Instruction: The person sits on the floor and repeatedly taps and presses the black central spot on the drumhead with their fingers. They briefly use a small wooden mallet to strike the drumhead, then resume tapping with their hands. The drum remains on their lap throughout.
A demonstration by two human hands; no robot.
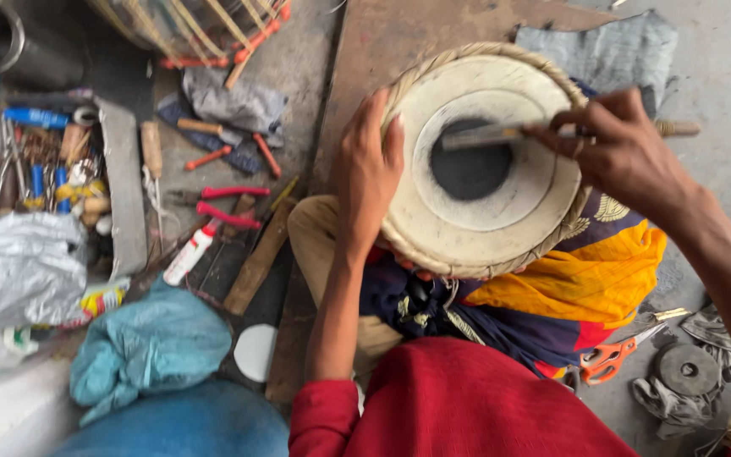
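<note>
A round hand drum (501, 211) with a cream skin and a black centre patch lies tilted in my lap, wrapped below in a yellow and dark blue cloth (585, 288). My left hand (367, 173) grips the drum's left rim, fingers curled over the braided edge. My right hand (623, 148) holds a flat metal file-like tool (492, 134) with a wooden handle end (677, 128); its blade lies across the top of the black patch.
A grey tray of small tools (52, 169) sits at the left, with red-handled pliers (222, 203), a white tube (189, 252) and rags nearby. Orange scissors (615, 355) and a metal disc (687, 368) lie at the lower right. A teal bag (150, 343) rests by my left knee.
</note>
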